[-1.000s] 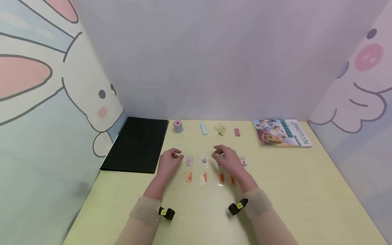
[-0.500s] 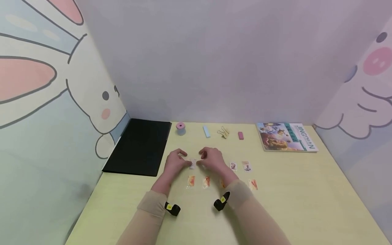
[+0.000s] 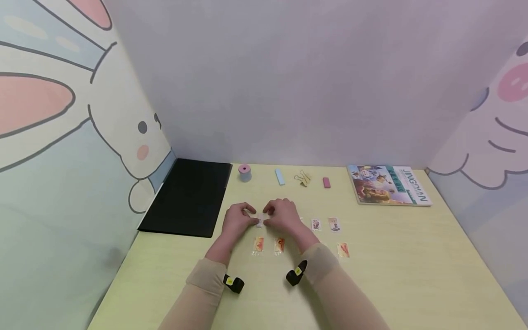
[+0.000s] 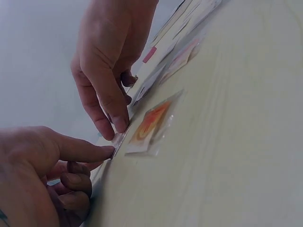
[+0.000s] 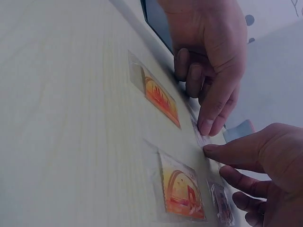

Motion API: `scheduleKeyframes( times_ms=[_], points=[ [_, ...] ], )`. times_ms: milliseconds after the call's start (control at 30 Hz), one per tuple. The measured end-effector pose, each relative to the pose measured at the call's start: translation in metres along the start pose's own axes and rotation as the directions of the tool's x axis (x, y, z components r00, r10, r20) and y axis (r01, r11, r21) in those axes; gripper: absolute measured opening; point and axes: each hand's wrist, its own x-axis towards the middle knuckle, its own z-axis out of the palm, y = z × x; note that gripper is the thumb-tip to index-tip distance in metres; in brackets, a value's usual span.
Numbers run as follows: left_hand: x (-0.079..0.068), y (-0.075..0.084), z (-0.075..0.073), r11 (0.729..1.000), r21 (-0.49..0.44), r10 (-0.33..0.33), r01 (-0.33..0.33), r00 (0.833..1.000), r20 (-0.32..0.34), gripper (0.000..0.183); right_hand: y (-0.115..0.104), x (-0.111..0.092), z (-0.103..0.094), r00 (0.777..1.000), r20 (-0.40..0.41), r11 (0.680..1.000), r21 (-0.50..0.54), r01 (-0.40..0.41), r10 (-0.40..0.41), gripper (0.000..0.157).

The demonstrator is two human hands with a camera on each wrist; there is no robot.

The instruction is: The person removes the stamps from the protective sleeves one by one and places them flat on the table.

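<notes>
Your left hand (image 3: 237, 221) and right hand (image 3: 283, 216) half curled, both touching one packet (image 3: 260, 221), pinch unclear, orange card (image 5: 161, 100) inside a clear sleeve (image 5: 136, 73) nearby

The place looks like a study or craft nook decorated in a childlike way; whether it belongs to a home, a classroom or a studio cannot be told. A pale wood-grain tabletop (image 3: 412, 266) has its back edge against a plain lilac-grey wall (image 3: 264, 91). The side walls carry a cartoon rabbit (image 3: 119, 123) and a pig-snouted figure (image 3: 513, 87). Desk goods suit it: a binder clip (image 3: 305, 179) near the back edge and a colourful booklet (image 3: 383, 185) at the far right corner.
</notes>
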Motion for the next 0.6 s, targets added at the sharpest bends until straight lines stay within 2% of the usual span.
scheduleKeyframes(
  times_ms=[233,467,600],
  points=[
    [-0.0005,-0.0013,0.0015,1.0,0.011,0.007,-0.007,1.0,0.0,0.018,-0.0038,-0.0004,0.0008,1.0,0.017,1.0,-0.01,-0.002,0.002,0.025],
    [-0.0015,-0.0035,0.0026,0.999,0.02,0.026,-0.026,1.0,-0.007,0.018,-0.0067,0.0012,0.0045,1.0,-0.013,0.998,-0.058,-0.003,0.003,0.013],
    [-0.0018,-0.0038,0.002,0.999,0.025,0.02,-0.02,1.0,-0.009,0.019,-0.0079,0.0016,0.0036,1.0,-0.018,1.0,-0.023,0.004,-0.005,0.009]
  ],
)
